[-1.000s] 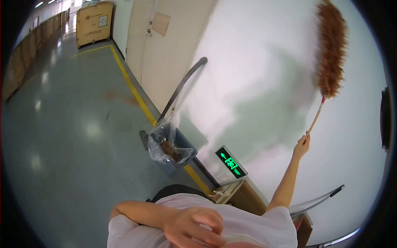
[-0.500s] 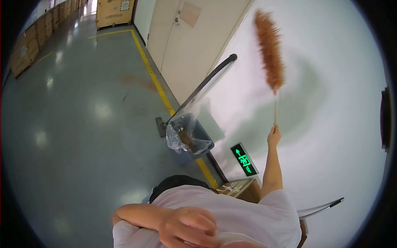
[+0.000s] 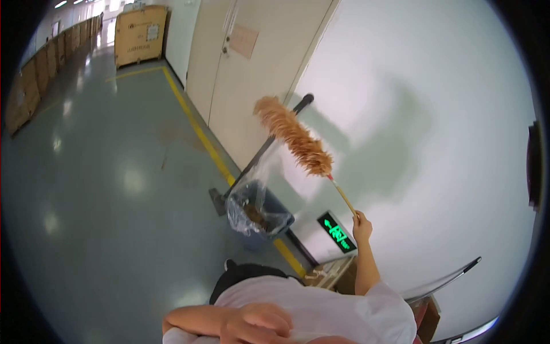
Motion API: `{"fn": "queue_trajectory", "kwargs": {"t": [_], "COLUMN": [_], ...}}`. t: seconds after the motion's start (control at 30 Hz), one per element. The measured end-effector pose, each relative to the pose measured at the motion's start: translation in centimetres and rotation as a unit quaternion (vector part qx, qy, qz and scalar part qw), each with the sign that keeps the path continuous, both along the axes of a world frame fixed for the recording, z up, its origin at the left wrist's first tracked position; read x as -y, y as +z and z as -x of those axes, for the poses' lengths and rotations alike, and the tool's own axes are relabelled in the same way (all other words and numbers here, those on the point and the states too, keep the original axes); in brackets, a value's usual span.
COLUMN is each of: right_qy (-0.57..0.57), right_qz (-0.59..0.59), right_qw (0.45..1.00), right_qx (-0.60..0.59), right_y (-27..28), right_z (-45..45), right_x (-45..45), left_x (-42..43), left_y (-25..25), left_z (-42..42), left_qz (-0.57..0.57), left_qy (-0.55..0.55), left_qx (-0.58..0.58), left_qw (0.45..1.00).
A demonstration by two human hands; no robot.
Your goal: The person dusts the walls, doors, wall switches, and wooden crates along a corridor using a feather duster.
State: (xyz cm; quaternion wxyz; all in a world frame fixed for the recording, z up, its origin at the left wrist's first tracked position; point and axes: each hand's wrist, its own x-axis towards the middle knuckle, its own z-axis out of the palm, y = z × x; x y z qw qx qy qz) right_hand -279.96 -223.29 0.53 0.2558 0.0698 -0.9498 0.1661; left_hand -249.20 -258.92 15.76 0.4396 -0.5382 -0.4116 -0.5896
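Observation:
My right hand (image 3: 362, 227) is closed around the thin wooden handle of a feather duster (image 3: 295, 137). The duster's brown feathers point up and to the left, in front of the white wall (image 3: 458, 114) and across the view of a black vacuum wand (image 3: 260, 156). Below the handle, a green lit exit sign (image 3: 337, 231) is mounted on the wall. Close to my chest, my left hand (image 3: 258, 322) has its fingers curled over the white shirt (image 3: 321, 304); the fingertips are hidden, and I cannot make out what they hold.
A blue-grey bin (image 3: 275, 203) with a clear plastic liner and brown contents stands beside the wall. The wand's floor head (image 3: 217, 202) rests next to it. A beige double door (image 3: 252, 63), wooden crates (image 3: 140, 35), a yellow floor line (image 3: 200, 132) and a metal pole (image 3: 447, 281) are around me.
The feather duster has swung down and left from nearly upright to a slant. My right hand has moved lower and slightly left. My left hand stays near my chest.

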Motion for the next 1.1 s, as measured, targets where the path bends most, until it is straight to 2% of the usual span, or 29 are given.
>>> {"fn": "queue_trajectory", "kwargs": {"t": [0.13, 0.27, 0.37, 0.47, 0.6, 0.77, 0.97, 1.1], "right_qy": [-0.045, -0.077, -0.044, 0.016, 0.034, 0.062, 0.127, 0.095], "right_qz": [0.158, 0.294, 0.38, 0.496, 0.457, 0.408, 0.259, 0.177], "right_qw": [0.979, 0.912, 0.873, 0.809, 0.83, 0.879, 0.943, 0.941], "right_qx": [-0.124, -0.275, -0.304, -0.315, -0.318, -0.238, -0.169, -0.274], "right_y": [4.3, 9.8, 13.3, 15.0, 14.9, 15.8, 11.8, 17.2], "right_z": [3.3, 8.2, 12.5, 18.3, 26.6, 27.8, 33.7, 35.9], "right_x": [0.5, 1.3, 3.2, 5.8, 9.4, 18.0, 22.0, 22.4], "left_x": [1.6, 3.0, 4.3, 6.3, 8.6, 12.2, 16.0, 18.6], "left_y": [-0.2, -0.5, -0.8, -0.7, -0.6, 0.7, 0.4, 0.6], "left_z": [0.5, 1.7, 3.0, 4.4, 7.5, 12.0, 16.7, 19.8], "left_qz": [0.04, 0.022, 0.021, 0.051, 0.079, 0.074, 0.054, 0.069], "left_qy": [0.016, 0.028, 0.047, 0.064, 0.082, 0.083, 0.096, 0.089], "left_qx": [0.02, 0.008, 0.005, 0.021, 0.027, 0.033, 0.042, 0.053], "left_qw": [0.999, 0.999, 0.999, 0.996, 0.993, 0.993, 0.993, 0.992]}}
